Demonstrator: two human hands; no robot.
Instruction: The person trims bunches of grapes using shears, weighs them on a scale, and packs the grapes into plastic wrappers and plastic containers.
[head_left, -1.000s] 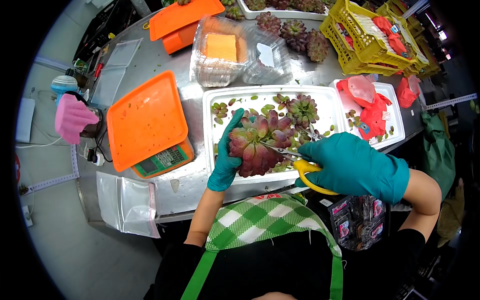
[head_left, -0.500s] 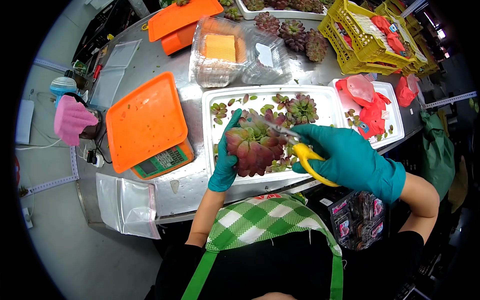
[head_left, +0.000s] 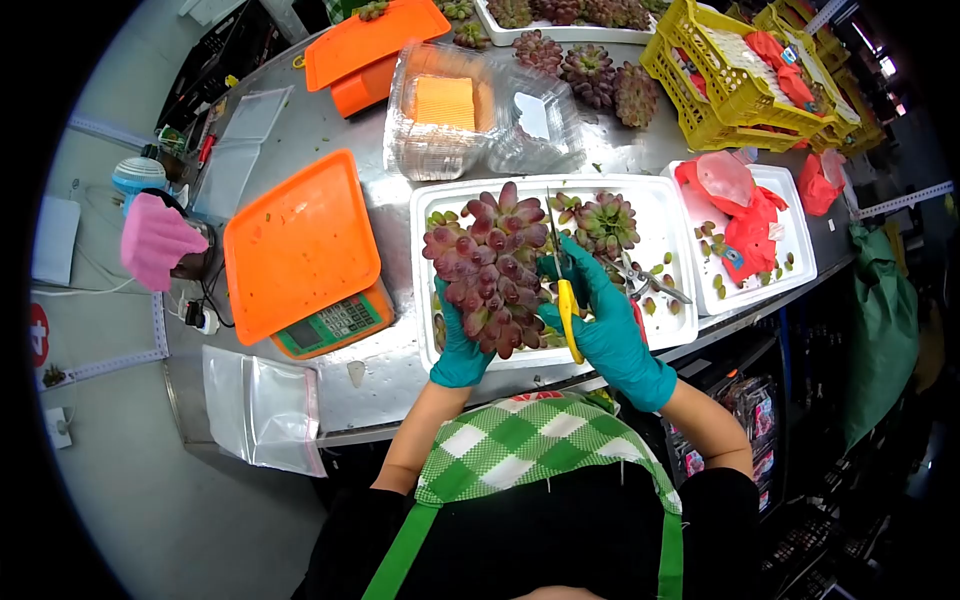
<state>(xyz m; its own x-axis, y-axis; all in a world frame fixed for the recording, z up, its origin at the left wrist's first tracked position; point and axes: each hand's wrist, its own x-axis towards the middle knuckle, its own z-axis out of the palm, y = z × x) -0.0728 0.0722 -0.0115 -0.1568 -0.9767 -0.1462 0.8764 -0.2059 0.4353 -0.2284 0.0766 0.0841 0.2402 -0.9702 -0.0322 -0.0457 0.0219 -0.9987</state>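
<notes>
My left hand (head_left: 461, 345), in a teal glove, grips a large purple-red succulent (head_left: 492, 268) from below and the left. The rosette faces up towards me over a white foam tray (head_left: 425, 200). Yellow-handled scissors (head_left: 568, 318) are in my right hand (head_left: 612, 335), with the blades pointing up and away beside the plant's right edge. Fingers of that hand reach in close behind the rosette. A second, smaller succulent (head_left: 606, 222) lies in the tray amid loose leaves. Near it, red-handled pruning snips (head_left: 655, 282) rest partly behind my right hand.
To the left stands a scale with an orange pan (head_left: 300, 245). Clear plastic boxes (head_left: 440, 125) sit beyond the tray. A smaller white tray (head_left: 795, 235) holds red plastic and leaves. Yellow crates (head_left: 715, 85) stand back right; plastic bags (head_left: 262, 410) lie front left.
The succulent has been turned so its rosette faces me. My right hand has come left and closer to it, the scissors now pointing upward. The snips in the tray have come into view.
</notes>
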